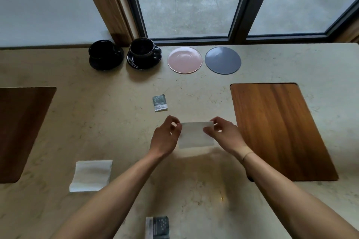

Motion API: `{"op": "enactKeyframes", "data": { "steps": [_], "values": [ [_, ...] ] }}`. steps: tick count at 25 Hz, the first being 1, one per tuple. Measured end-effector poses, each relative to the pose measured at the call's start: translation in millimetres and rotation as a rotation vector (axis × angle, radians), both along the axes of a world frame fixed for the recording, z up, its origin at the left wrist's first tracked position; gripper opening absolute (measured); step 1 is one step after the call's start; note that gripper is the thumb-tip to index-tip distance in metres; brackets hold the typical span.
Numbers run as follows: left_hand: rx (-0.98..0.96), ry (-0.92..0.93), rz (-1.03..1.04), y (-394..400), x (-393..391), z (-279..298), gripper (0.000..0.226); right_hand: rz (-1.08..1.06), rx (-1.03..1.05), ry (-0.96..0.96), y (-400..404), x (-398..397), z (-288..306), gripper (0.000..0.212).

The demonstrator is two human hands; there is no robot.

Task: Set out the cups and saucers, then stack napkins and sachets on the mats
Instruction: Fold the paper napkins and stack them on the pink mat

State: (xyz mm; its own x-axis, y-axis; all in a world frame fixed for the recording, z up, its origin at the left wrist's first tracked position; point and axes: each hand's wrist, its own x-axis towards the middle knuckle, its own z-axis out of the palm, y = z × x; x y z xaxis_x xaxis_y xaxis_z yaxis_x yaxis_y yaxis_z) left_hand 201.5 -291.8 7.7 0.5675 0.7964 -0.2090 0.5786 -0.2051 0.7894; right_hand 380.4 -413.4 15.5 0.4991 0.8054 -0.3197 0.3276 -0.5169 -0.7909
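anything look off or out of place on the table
Nothing is spilled or broken. The left black cup sits tilted on its saucer, unlike the upright cup beside it. The pink saucer and grey saucer hold no cups.

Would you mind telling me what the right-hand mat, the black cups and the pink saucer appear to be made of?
Right-hand mat: wood or wood veneer, with visible streaky grain and a satin sheen. Black cups: probably glazed ceramic, glossy with highlights. Pink saucer: likely glazed ceramic, smooth and reflective.
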Motion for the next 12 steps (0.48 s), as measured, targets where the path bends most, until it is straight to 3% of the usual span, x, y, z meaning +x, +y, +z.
{"op": "enactKeyframes", "data": {
  "steps": [12],
  "values": [
    [-0.117,0.035,0.124,53,-149,22,0.017,0.073,-0.049,0.129,59,-144,12,0.007]
  ]
}}
